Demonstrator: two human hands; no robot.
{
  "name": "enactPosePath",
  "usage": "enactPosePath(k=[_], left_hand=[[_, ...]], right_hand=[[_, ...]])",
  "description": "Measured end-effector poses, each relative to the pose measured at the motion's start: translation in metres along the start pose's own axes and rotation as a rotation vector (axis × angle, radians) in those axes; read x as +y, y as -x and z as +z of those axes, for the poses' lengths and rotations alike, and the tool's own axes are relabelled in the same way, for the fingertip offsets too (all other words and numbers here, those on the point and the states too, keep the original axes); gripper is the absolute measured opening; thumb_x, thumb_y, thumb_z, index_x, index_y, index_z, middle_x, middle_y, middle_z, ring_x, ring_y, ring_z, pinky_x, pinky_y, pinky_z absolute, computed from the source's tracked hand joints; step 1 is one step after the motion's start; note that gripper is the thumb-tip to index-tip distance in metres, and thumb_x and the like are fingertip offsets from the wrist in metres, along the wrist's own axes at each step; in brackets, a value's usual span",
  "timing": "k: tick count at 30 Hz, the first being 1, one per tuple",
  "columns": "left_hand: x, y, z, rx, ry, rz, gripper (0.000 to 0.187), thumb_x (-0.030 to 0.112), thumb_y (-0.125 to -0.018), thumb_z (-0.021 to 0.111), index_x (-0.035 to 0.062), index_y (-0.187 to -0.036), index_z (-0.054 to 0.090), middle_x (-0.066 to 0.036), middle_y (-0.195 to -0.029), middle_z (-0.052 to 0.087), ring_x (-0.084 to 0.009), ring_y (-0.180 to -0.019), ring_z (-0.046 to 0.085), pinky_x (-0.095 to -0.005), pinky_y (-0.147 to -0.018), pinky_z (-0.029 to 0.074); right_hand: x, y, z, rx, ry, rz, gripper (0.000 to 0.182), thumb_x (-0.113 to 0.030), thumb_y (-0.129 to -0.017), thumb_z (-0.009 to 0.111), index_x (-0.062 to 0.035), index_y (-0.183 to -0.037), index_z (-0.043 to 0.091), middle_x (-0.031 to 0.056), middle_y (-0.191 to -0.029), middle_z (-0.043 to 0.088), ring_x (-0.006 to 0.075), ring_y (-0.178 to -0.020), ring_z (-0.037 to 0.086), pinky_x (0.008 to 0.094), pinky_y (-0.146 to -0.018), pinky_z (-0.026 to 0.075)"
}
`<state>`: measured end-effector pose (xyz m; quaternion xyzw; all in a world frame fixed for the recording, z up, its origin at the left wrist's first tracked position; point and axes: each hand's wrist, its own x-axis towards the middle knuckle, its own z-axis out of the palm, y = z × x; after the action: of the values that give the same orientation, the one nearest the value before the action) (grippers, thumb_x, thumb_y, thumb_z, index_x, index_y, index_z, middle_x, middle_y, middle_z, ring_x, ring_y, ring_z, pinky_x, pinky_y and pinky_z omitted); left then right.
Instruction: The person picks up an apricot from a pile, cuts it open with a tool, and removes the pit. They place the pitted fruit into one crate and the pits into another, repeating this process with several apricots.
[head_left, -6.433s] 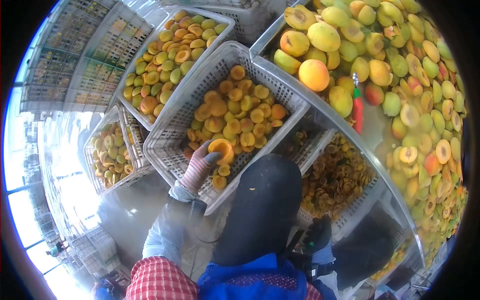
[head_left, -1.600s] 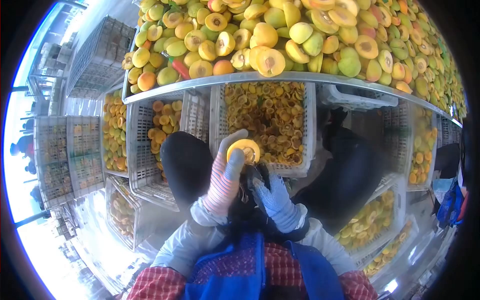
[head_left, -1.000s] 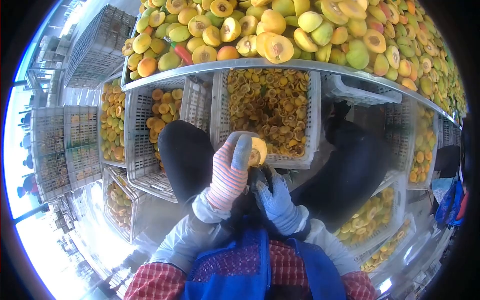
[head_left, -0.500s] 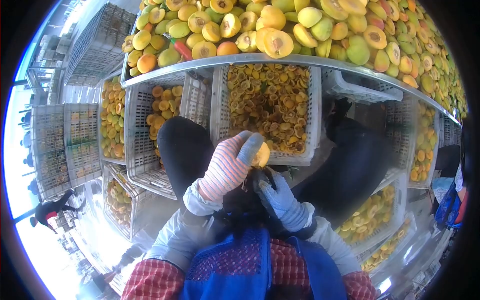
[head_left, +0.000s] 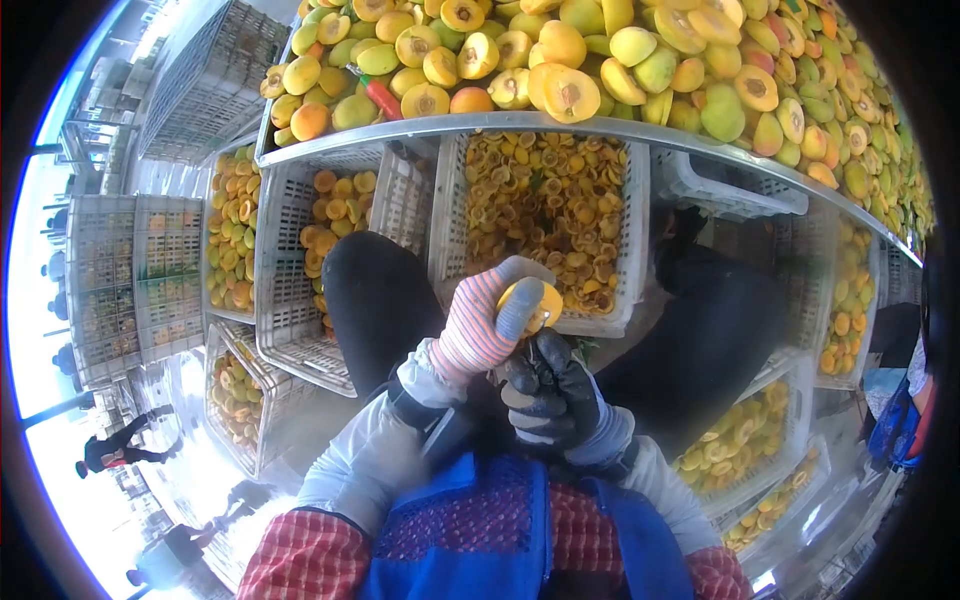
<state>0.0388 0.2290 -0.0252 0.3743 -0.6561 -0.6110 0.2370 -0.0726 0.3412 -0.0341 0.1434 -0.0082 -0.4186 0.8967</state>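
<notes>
Head view. Landmark: white perforated plastic crate (head_left: 640,240) filled with cut yellow fruit pieces, set under the metal table edge.

- Left hand (head_left: 478,325), in a pink-and-white striped knit glove with grey fingertips: fingers curled round a halved yellow-orange fruit (head_left: 538,303), the grey-tipped thumb (head_left: 520,308) pressed across its face. The fruit is held just in front of the near rim of the landmark crate, above the lap.
- Right hand (head_left: 550,395), in a dark grey coated glove: directly beneath the fruit, nearer the body than the landmark crate, fingers bunched together and closed. What they clasp cannot be told from this view.
- Dark trouser knees (head_left: 375,300): one to the left of the landmark crate's near corner, the other to its right.
- Blue apron bib (head_left: 500,540) over red checked sleeves, at the bottom, well short of the crate.
- Metal table edge (head_left: 450,130): runs just beyond the landmark crate; on it a heap of whole and halved yellow-green fruit (head_left: 640,50), and a red-handled knife (head_left: 380,97) lying among them toward the left.
- Second white plastic crate (head_left: 290,290) of orange fruit halves: touching the left side of the landmark crate.
- Further white crates of fruit: left of that one, and right of the landmark crate below the table.
</notes>
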Motion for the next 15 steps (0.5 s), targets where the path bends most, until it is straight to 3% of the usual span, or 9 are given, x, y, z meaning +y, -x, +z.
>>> enactPosePath(k=[3, 4, 7, 10, 12, 13, 14, 15], left_hand=[[-0.009, -0.004, -0.004, -0.076, 0.051, -0.047, 0.038, 0.040, -0.095, 0.049, 0.0044, -0.102, 0.061, 0.000, -0.072, 0.059, -0.0035, -0.061, 0.048, -0.0203, -0.056, 0.040], [-0.003, -0.004, -0.006, -0.088, 0.004, -0.091, 0.038, 0.040, -0.095, 0.048, 0.0045, -0.101, 0.061, -0.002, -0.070, 0.059, -0.0051, -0.061, 0.051, -0.0221, -0.057, 0.042], [-0.017, -0.005, -0.011, -0.085, -0.386, 0.024, 0.036, 0.038, -0.095, 0.049, 0.0043, -0.099, 0.060, -0.006, -0.068, 0.061, -0.0119, -0.059, 0.059, -0.0270, -0.056, 0.046], [-0.009, -0.004, -0.013, 0.010, -0.725, 0.240, 0.032, 0.035, -0.094, 0.050, 0.0040, -0.098, 0.060, -0.012, -0.069, 0.062, -0.0210, -0.062, 0.064, -0.0312, -0.058, 0.048], [-0.008, -0.004, -0.009, 0.042, -0.676, 0.157, 0.031, 0.033, -0.093, 0.052, 0.0041, -0.098, 0.060, -0.014, -0.070, 0.063, -0.0246, -0.063, 0.065, -0.0325, -0.057, 0.049], [-0.007, -0.005, -0.007, 0.059, -0.653, 0.120, 0.030, 0.032, -0.092, 0.052, 0.0042, -0.098, 0.060, -0.016, -0.071, 0.063, -0.0264, -0.064, 0.065, -0.0331, -0.057, 0.049], [-0.015, -0.005, -0.007, 0.046, -0.564, 0.155, 0.032, 0.035, -0.094, 0.052, 0.0046, -0.098, 0.060, -0.009, -0.071, 0.063, -0.0187, -0.060, 0.062, -0.0298, -0.056, 0.047], [-0.021, -0.002, -0.005, 0.022, -0.363, 0.066, 0.033, 0.036, -0.094, 0.051, 0.0046, -0.099, 0.061, -0.007, -0.071, 0.062, -0.0155, -0.060, 0.059, -0.0281, -0.056, 0.046]], right_hand=[[-0.001, -0.003, -0.003, -0.036, -0.117, 0.016, 0.048, -0.055, -0.096, 0.033, -0.0118, -0.088, 0.054, -0.0037, -0.053, 0.032, 0.0068, -0.039, 0.029, 0.0212, -0.034, 0.025], [-0.003, -0.004, -0.006, 0.013, -0.059, 0.009, 0.049, -0.055, -0.095, 0.034, -0.0119, -0.088, 0.054, -0.0036, -0.053, 0.033, 0.0069, -0.039, 0.030, 0.0211, -0.034, 0.025], [-0.003, 0.000, -0.016, 0.225, 0.137, -0.015, 0.049, -0.058, -0.093, 0.037, -0.0122, -0.087, 0.054, -0.0035, -0.053, 0.035, 0.0070, -0.039, 0.031, 0.0210, -0.034, 0.025], [-0.003, -0.003, -0.012, 0.470, 0.362, -0.065, 0.050, -0.061, -0.091, 0.039, -0.0125, -0.087, 0.054, -0.0036, -0.054, 0.038, 0.0068, -0.039, 0.031, 0.0211, -0.034, 0.025], [0.001, -0.007, -0.003, 0.530, 0.446, -0.162, 0.051, -0.062, -0.090, 0.041, -0.0130, -0.086, 0.053, -0.0035, -0.055, 0.039, 0.0064, -0.038, 0.031, 0.0212, -0.034, 0.025], [-0.001, -0.006, -0.006, 0.427, 0.350, -0.105, 0.050, -0.061, -0.090, 0.040, -0.0130, -0.086, 0.054, -0.0036, -0.054, 0.038, 0.0063, -0.038, 0.031, 0.0212, -0.034, 0.025], [-0.004, -0.003, -0.012, 0.322, 0.253, -0.047, 0.050, -0.061, -0.091, 0.040, -0.0131, -0.085, 0.054, -0.0036, -0.054, 0.038, 0.0062, -0.038, 0.031, 0.0211, -0.034, 0.025], [-0.005, -0.002, -0.016, 0.217, 0.153, 0.009, 0.049, -0.060, -0.091, 0.040, -0.0131, -0.085, 0.054, -0.0037, -0.054, 0.037, 0.0061, -0.038, 0.031, 0.0210, -0.034, 0.025]])
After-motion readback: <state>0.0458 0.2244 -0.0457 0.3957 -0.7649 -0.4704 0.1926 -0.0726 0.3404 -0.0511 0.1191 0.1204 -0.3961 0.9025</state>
